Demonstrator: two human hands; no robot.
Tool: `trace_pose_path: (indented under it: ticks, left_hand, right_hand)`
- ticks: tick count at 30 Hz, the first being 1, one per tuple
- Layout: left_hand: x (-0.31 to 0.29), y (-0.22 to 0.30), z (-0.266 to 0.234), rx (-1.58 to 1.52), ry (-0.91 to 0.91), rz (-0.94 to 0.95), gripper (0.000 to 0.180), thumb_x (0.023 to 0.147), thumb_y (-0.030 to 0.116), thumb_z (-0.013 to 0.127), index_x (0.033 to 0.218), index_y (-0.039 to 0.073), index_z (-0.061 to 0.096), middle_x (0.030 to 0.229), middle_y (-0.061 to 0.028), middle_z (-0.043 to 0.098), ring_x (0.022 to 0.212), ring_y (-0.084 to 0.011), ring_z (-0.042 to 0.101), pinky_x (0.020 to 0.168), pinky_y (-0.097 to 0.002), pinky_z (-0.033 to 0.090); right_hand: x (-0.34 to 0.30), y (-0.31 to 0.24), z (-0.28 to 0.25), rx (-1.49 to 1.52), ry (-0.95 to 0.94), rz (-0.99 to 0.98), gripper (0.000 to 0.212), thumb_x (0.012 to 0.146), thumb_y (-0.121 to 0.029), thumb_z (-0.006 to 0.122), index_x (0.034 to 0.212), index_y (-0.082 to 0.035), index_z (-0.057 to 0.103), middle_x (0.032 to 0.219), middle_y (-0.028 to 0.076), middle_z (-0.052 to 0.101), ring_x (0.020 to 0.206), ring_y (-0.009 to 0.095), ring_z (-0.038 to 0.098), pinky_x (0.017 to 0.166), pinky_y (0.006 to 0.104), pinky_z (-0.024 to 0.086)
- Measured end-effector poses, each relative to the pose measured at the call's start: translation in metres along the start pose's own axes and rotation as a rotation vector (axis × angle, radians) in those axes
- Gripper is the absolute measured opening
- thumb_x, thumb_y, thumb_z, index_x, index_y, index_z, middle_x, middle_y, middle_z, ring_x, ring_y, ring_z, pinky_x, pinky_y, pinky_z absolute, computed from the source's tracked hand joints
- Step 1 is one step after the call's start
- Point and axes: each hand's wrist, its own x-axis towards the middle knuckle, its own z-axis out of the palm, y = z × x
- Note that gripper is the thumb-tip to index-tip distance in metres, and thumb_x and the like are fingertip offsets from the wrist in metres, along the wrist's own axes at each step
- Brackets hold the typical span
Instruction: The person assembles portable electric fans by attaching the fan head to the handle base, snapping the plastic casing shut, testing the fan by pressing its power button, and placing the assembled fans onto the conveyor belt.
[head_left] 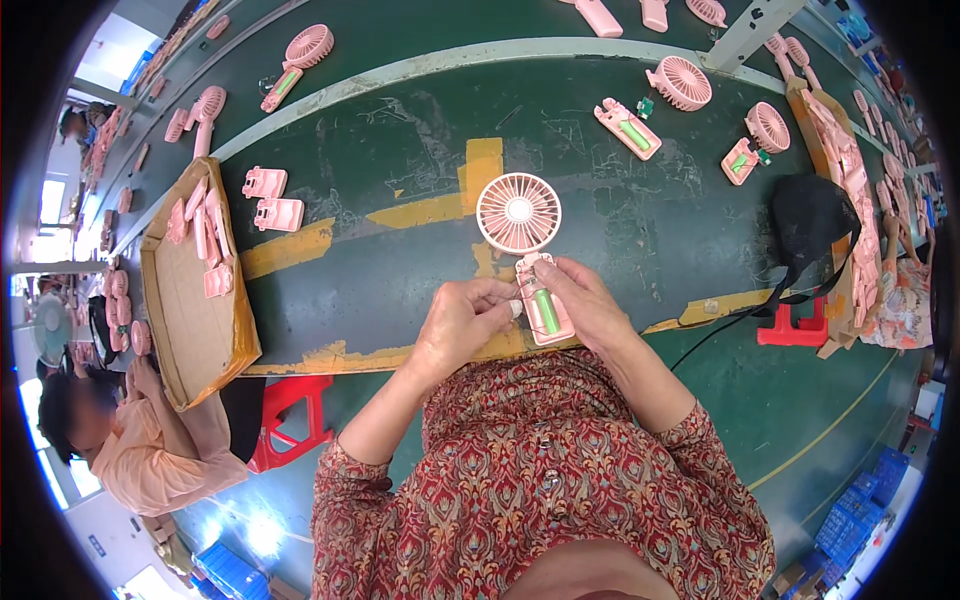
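A pink handheld fan (518, 212) lies in front of me, its round grille away from me and its opened handle toward me. Inside the handle sits a green battery (546, 311), with thin wires beside it. My right hand (585, 300) grips the handle from the right, thumb near the fan's neck. At the handle's left side, my left hand (466, 322) has thumb and index finger pinched together near the wires. What lies between those fingertips is too small to make out. Something white covers a left fingertip.
To the left stands a cardboard tray (205, 340) of pink parts, beside two pink shells (278, 214). Opened fans (680, 84) lie at the far right. A black bag (812, 235) and a box of pink pieces (835, 170) border the right. A person (160, 440) sits at left.
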Motion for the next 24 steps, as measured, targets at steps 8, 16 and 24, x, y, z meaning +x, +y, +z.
trace_pose_path:
  ticks: [8, 16, 24]
  left_hand:
    - [0.011, -0.010, 0.010, 0.030, 0.065, 0.335, 0.009, 0.082, 0.003, 0.066, 0.089, -0.003, 0.067, 0.088, -0.0050, 0.063, 0.075, -0.0084, 0.058, 0.066, -0.0221, 0.049]
    - [0.008, -0.011, 0.029, 0.042, 0.273, 0.291, 0.011, 0.074, -0.001, 0.070, 0.084, 0.001, 0.065, 0.082, -0.0048, 0.061, 0.071, -0.0121, 0.059, 0.062, -0.0263, 0.049]
    - [0.011, -0.019, 0.029, 0.466, 0.468, 0.728, 0.016, 0.070, 0.004, 0.070, 0.085, 0.005, 0.066, 0.083, -0.0075, 0.063, 0.072, -0.0252, 0.063, 0.061, -0.0341, 0.052]
  right_hand:
    - [-0.001, 0.011, 0.009, 0.028, 0.056, -0.114, 0.032, 0.096, -0.029, 0.049, 0.108, 0.000, 0.056, 0.089, 0.003, 0.058, 0.074, 0.006, 0.055, 0.060, 0.0214, 0.047]
    - [-0.002, 0.010, 0.011, 0.113, 0.082, -0.061, 0.032, 0.096, -0.029, 0.050, 0.109, 0.000, 0.055, 0.091, 0.003, 0.059, 0.078, 0.008, 0.056, 0.064, 0.0225, 0.049]
    - [0.007, 0.014, 0.012, 0.198, 0.052, -0.102, 0.030, 0.096, -0.025, 0.051, 0.110, 0.001, 0.055, 0.097, 0.005, 0.060, 0.084, 0.008, 0.057, 0.071, 0.0225, 0.049]
